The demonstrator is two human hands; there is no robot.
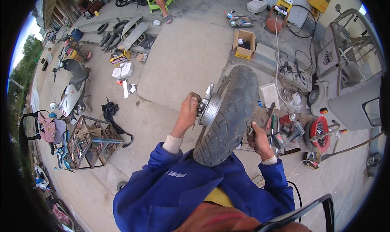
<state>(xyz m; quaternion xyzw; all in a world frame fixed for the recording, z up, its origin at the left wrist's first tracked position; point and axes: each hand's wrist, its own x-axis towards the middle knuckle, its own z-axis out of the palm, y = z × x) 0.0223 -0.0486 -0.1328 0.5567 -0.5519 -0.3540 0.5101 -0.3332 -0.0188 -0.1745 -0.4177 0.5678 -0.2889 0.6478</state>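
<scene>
A wheel with a thick black tyre (239,110) stands upright in front of my chest, its tread turned toward me. On its left side sticks out a silver metal hub (212,109). My left hand (188,113) is closed on the outer end of this hub. Beside the tyre's right side is my right hand (261,139), with fingers curled around a small metal piece whose kind I cannot make out. The wheel's far right face is hidden by the tyre.
To my right, a bench holds screwdrivers (274,124), a spray can (288,118), a power tool (297,129) and a red basin (321,134). A metal-frame rack (95,146) and a scooter (73,92) stand left. Ahead are a cardboard box (243,44) and a seated person (159,4).
</scene>
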